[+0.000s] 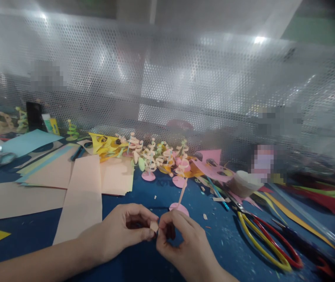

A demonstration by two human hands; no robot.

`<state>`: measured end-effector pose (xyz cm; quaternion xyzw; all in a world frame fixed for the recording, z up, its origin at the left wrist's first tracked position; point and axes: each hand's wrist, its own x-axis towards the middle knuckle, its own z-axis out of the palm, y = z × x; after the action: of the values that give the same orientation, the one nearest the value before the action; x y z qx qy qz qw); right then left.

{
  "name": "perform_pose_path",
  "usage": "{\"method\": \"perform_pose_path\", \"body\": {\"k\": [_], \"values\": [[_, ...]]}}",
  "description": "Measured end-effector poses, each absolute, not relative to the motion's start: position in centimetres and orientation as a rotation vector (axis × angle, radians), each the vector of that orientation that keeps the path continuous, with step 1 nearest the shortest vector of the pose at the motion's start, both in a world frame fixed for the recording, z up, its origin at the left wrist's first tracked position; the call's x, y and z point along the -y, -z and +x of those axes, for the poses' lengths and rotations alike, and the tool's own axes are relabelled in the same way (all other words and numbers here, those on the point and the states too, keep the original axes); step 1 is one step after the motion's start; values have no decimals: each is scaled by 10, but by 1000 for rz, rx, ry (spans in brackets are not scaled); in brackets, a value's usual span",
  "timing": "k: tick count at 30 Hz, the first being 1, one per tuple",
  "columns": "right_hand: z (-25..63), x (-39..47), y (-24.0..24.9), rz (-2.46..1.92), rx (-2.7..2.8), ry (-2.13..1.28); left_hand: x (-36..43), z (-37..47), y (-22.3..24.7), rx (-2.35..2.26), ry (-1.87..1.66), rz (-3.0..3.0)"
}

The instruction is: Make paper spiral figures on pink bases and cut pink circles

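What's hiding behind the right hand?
Behind the right hand is a round pink base with a thin paper strip sticking up from it. The hand covers the base's near edge, so that part, and anything tucked there, can't be seen.

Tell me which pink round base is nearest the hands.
The one partly hidden behind the right hand: this pink round base carries just a plain straight strip, whereas the pink bases farther back carry curled paper.
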<state>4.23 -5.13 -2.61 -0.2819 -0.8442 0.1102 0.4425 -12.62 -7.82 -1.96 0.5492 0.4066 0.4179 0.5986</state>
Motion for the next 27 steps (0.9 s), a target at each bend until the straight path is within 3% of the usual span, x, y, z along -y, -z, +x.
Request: {"method": "perform_pose_path", "body": {"k": [11, 23, 27], "values": [[42, 49, 23, -719, 2088, -422, 73, -128, 23, -946, -1042, 1231], [42, 52, 26, -674, 2080, -268, 76, -126, 20, -863, -985, 1315], [43, 50, 25, -686, 2086, -393, 74, -128, 25, -950, -1053, 1305]]}}
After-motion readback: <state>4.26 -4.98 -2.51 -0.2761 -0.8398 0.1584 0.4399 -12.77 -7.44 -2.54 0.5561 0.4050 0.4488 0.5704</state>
